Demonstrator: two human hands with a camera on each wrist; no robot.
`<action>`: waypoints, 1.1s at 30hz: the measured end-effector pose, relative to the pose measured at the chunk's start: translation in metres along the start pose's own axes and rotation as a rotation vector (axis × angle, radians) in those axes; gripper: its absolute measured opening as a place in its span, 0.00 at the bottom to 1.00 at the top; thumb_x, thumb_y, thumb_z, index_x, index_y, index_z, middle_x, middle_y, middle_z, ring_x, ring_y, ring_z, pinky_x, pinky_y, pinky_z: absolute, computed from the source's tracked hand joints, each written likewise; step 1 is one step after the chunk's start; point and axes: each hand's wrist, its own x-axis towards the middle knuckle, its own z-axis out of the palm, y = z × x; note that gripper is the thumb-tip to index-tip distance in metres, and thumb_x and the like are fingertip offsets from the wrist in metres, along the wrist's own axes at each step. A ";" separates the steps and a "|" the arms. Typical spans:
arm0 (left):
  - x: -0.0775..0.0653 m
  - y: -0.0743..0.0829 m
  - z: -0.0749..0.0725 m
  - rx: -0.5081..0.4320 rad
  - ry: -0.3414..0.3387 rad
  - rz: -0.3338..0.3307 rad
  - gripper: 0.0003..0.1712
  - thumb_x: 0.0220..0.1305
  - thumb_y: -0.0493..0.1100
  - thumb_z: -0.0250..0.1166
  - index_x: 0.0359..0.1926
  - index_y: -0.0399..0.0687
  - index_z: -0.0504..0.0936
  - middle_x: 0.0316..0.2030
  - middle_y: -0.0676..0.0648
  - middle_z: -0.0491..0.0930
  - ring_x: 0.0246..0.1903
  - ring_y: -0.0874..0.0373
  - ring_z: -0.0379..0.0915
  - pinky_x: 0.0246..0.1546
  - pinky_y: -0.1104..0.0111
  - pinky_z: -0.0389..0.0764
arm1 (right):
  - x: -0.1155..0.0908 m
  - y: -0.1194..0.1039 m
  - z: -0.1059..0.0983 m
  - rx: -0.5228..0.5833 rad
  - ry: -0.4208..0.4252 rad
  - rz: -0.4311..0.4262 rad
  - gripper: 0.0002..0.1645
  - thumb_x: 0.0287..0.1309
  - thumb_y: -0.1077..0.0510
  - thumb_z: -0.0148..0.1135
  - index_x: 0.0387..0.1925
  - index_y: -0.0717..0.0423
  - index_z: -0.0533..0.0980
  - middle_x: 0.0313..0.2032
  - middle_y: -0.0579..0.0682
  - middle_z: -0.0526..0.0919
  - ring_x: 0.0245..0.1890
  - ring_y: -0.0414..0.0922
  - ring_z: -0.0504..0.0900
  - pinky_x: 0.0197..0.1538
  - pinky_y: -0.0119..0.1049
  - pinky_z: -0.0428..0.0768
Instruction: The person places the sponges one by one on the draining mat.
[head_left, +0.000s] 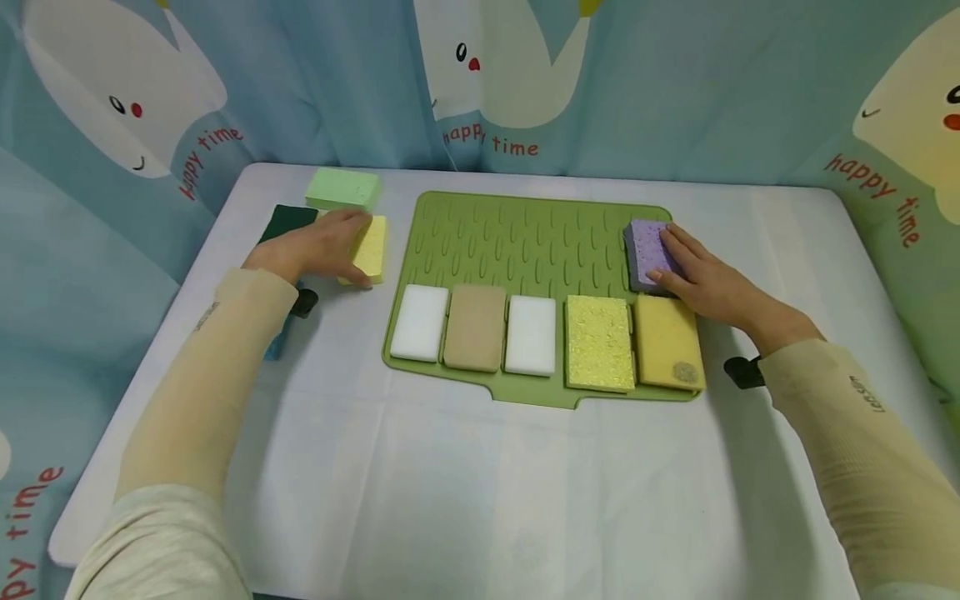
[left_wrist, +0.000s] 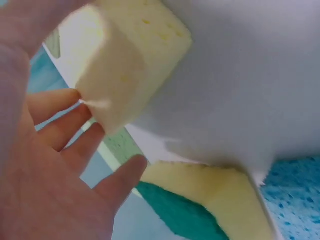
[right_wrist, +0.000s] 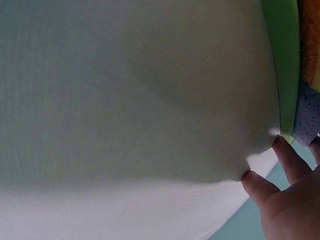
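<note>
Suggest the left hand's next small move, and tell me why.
Probably lift the pale yellow sponge toward the green ridged mat: the left hand has it between thumb and fingers, beside the mat, whose far part is bare left of the purple sponge.

From where I stand, red "happy time" repeats across the blue curtain (head_left: 337, 83). Small dark lettering on the left sleeve (head_left: 187, 392) and right sleeve (head_left: 847, 450) is too small to read surely.
</note>
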 end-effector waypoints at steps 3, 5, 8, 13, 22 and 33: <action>0.001 0.002 -0.003 0.009 -0.012 -0.010 0.61 0.57 0.53 0.73 0.78 0.37 0.44 0.78 0.34 0.42 0.77 0.37 0.39 0.74 0.44 0.51 | 0.000 0.000 0.000 0.010 -0.005 0.005 0.49 0.74 0.38 0.43 0.79 0.50 0.30 0.79 0.54 0.26 0.78 0.64 0.34 0.72 0.70 0.45; 0.002 0.003 -0.003 0.010 -0.010 -0.016 0.61 0.57 0.52 0.74 0.78 0.37 0.44 0.78 0.34 0.43 0.76 0.37 0.40 0.74 0.44 0.52 | 0.000 0.000 -0.001 0.013 -0.006 0.007 0.49 0.74 0.38 0.43 0.79 0.50 0.29 0.79 0.54 0.26 0.77 0.65 0.34 0.71 0.70 0.45; 0.002 0.004 -0.004 0.018 -0.002 -0.018 0.60 0.56 0.52 0.74 0.78 0.37 0.46 0.77 0.34 0.44 0.76 0.37 0.42 0.73 0.44 0.54 | 0.000 -0.002 -0.001 0.013 -0.003 0.010 0.49 0.74 0.38 0.44 0.79 0.49 0.30 0.79 0.53 0.26 0.77 0.65 0.35 0.72 0.70 0.45; 0.003 0.004 -0.004 0.033 -0.003 -0.025 0.61 0.56 0.53 0.74 0.78 0.38 0.45 0.77 0.34 0.44 0.76 0.37 0.43 0.73 0.44 0.55 | 0.000 -0.001 0.000 0.021 -0.009 0.011 0.49 0.74 0.38 0.44 0.79 0.48 0.30 0.79 0.53 0.26 0.77 0.65 0.34 0.71 0.70 0.45; 0.006 0.003 -0.002 0.050 -0.024 0.003 0.62 0.57 0.51 0.73 0.77 0.33 0.41 0.76 0.31 0.40 0.76 0.37 0.39 0.74 0.46 0.52 | 0.000 -0.002 -0.001 0.019 0.000 0.006 0.49 0.74 0.38 0.45 0.79 0.48 0.30 0.79 0.53 0.27 0.77 0.65 0.35 0.71 0.70 0.45; 0.003 0.007 -0.009 0.055 -0.018 -0.031 0.61 0.55 0.55 0.72 0.76 0.34 0.45 0.74 0.31 0.50 0.69 0.39 0.53 0.68 0.46 0.62 | -0.001 -0.002 0.000 0.016 0.003 0.008 0.49 0.74 0.38 0.44 0.79 0.49 0.31 0.79 0.53 0.27 0.77 0.66 0.36 0.71 0.70 0.45</action>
